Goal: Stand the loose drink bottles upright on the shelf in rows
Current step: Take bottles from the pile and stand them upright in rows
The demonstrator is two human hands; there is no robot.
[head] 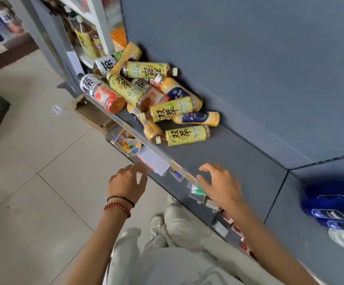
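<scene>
Both hands are empty: the left hand (129,182) hangs with its fingers loosely curled just outside the front rail (158,159), and the right hand (220,182) is spread open above the rail, neither touching anything. The bottles (146,95) all lie on their sides in a heap on the grey shelf (239,161), well off to the far left of the hands, with bare shelf between. I'd start with the nearest bottle (184,135), a yellow-label one lying free at the near edge of the heap with nothing on top of it. Take it round the middle, tip it up cap-first and stand it close to the back wall (249,68), so that a row can grow forward from there. Pulling from under the heap would likely set the rest rolling. The red-and-white bottle (102,93) lying right along the rail looks the likeliest to drop to the floor (43,151), so it may be worth securing early. Counting them, I make it four with yellow labels, three with red-and-white labels and three orange ones with dark blue labels. One more yellowish shape (127,57) sits at the far end of the heap, probably a fifth yellow one, though it is too blurred to be sure. Some blue packs (335,210) sit on the shelf to the near right.
</scene>
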